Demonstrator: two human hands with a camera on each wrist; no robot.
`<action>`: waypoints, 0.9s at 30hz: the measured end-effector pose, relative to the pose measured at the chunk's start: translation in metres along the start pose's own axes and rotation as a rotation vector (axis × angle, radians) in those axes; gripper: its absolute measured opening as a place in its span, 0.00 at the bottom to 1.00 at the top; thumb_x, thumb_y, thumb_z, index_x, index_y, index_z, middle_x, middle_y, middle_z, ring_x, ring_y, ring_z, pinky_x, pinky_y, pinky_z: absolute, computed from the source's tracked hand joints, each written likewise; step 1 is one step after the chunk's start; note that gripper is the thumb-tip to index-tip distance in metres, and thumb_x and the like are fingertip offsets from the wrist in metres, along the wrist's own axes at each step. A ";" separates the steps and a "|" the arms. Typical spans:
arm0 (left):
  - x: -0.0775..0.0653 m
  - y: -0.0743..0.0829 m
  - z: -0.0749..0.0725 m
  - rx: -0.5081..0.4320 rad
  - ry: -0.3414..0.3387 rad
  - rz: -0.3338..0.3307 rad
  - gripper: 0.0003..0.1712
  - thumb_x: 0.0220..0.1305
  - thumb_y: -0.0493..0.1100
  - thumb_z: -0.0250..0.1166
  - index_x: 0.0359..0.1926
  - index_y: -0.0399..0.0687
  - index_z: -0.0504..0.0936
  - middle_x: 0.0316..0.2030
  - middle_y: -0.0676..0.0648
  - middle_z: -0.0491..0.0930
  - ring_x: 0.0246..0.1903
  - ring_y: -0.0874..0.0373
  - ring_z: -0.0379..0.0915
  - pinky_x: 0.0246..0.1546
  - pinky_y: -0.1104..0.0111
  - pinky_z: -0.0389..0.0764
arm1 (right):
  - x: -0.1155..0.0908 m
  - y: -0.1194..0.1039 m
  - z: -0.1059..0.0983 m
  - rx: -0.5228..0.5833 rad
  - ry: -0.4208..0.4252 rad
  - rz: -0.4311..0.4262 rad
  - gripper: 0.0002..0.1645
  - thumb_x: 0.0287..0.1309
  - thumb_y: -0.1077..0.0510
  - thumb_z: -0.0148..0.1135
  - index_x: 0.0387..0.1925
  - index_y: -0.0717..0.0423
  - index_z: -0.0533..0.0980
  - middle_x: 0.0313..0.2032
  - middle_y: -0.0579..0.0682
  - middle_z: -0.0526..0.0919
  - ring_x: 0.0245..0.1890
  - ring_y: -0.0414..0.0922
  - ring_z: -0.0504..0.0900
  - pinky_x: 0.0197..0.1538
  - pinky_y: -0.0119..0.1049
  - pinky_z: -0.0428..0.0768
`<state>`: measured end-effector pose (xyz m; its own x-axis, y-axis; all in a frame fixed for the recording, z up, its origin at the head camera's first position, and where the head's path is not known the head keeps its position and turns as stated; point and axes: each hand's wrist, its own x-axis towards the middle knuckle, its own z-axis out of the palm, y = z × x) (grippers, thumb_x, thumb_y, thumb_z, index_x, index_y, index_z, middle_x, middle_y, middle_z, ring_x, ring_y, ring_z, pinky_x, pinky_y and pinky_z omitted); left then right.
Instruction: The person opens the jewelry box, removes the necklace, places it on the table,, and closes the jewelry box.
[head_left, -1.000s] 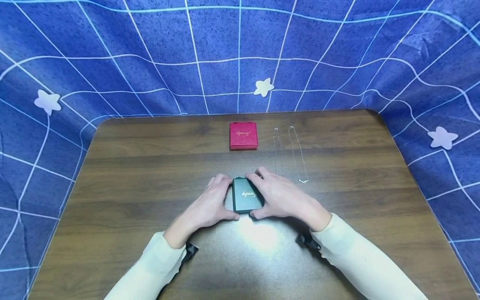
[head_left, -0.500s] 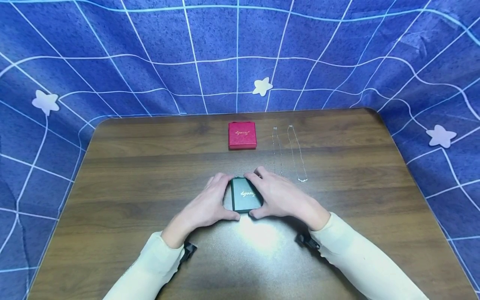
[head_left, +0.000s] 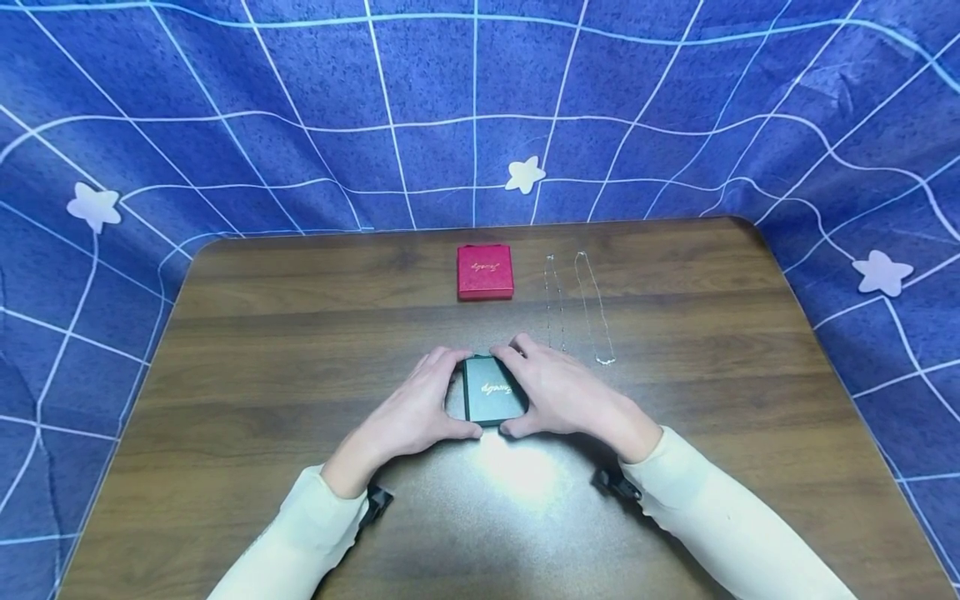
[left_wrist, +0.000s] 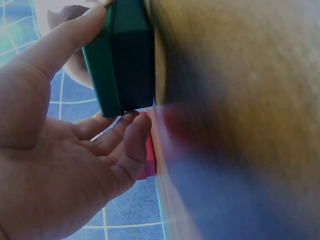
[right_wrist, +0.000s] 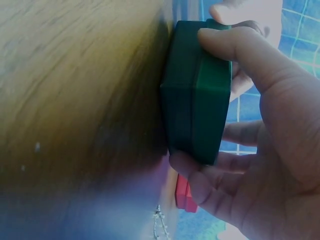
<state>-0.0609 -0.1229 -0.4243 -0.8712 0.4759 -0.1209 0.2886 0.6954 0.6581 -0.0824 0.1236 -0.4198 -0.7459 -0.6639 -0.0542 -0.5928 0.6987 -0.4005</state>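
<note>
On the wooden table lies a small dark green jewelry box (head_left: 493,392) with gold lettering on its lid. My left hand (head_left: 429,400) holds it from the left side, thumb at the near edge and fingers at the far edge. From the right, my right hand (head_left: 558,392) grips the same box, its thumb also at the near edge. In the left wrist view the green box (left_wrist: 120,55) shows a lid edge above its darker base. In the right wrist view the thumb presses the green box (right_wrist: 197,95) near the lid seam, and fingers curl round the far side.
A red jewelry box (head_left: 485,273) sits farther back on the table. To its right lie two thin silver necklaces, one beaded chain (head_left: 550,292) and one with a pendant (head_left: 604,362). A blue curtain (head_left: 315,100) hangs behind the table (head_left: 300,333).
Both hands stay around the green box with almost no movement. The whole head view has shifted only very slightly.
</note>
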 end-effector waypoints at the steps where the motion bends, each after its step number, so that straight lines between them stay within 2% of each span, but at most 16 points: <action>1: 0.000 0.000 0.000 0.001 0.000 -0.002 0.60 0.47 0.52 0.87 0.76 0.39 0.66 0.66 0.43 0.72 0.66 0.49 0.67 0.69 0.51 0.70 | -0.001 0.001 0.000 0.004 -0.001 0.000 0.65 0.40 0.36 0.85 0.75 0.58 0.67 0.56 0.52 0.74 0.44 0.45 0.79 0.51 0.43 0.83; 7: 0.000 0.000 0.001 0.004 0.009 -0.005 0.60 0.47 0.52 0.87 0.75 0.39 0.66 0.65 0.43 0.72 0.65 0.49 0.67 0.69 0.52 0.71 | -0.007 0.007 -0.004 0.003 0.004 0.015 0.68 0.38 0.36 0.87 0.75 0.63 0.65 0.58 0.54 0.76 0.50 0.46 0.80 0.57 0.45 0.83; 13: 0.000 -0.001 0.002 0.004 0.022 -0.002 0.59 0.46 0.52 0.88 0.75 0.38 0.67 0.64 0.43 0.73 0.64 0.50 0.68 0.68 0.53 0.71 | -0.012 0.012 -0.006 -0.004 -0.009 0.035 0.65 0.40 0.37 0.87 0.74 0.61 0.66 0.59 0.52 0.77 0.54 0.46 0.80 0.64 0.45 0.80; 27: 0.000 -0.005 0.004 0.011 0.025 0.006 0.59 0.46 0.52 0.88 0.75 0.39 0.67 0.62 0.44 0.74 0.60 0.50 0.70 0.66 0.53 0.73 | -0.013 0.013 -0.005 0.025 -0.035 0.057 0.65 0.41 0.38 0.87 0.73 0.64 0.66 0.60 0.56 0.79 0.59 0.52 0.80 0.68 0.49 0.77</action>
<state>-0.0607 -0.1238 -0.4304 -0.8790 0.4668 -0.0978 0.2986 0.6986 0.6502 -0.0819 0.1424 -0.4200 -0.7669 -0.6324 -0.1092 -0.5417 0.7291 -0.4183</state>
